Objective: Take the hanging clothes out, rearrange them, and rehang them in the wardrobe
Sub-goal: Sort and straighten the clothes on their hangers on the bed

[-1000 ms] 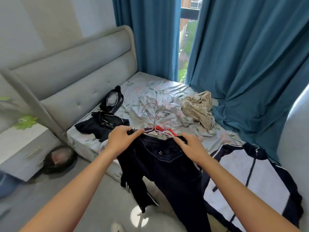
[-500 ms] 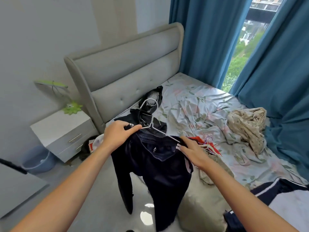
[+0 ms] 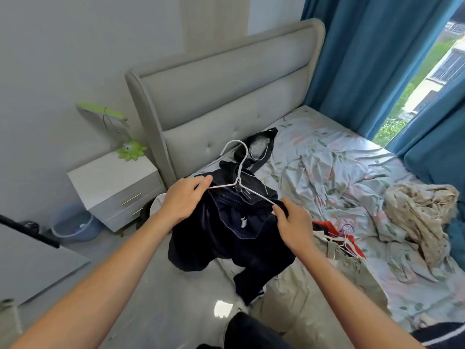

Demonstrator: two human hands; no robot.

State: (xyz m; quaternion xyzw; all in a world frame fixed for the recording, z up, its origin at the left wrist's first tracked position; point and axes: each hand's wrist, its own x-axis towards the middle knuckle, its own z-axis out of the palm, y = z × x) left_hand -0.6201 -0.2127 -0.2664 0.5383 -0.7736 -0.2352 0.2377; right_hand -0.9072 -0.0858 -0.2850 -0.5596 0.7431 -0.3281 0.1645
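Pinching each end of the white wire hanger (image 3: 241, 183) through the dark trousers (image 3: 234, 233) above the bed (image 3: 339, 172) edge, my left hand (image 3: 186, 200) and right hand (image 3: 293, 226) support limp, slip-prone fabric best gripped at the hanger's shoulders.

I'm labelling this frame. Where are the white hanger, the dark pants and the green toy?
white hanger (image 3: 241, 164), head view, on the neck below its hook.
dark pants (image 3: 234, 238), head view, on the cloth between the hands.
green toy (image 3: 130, 150), head view, on its body, atop the nightstand.
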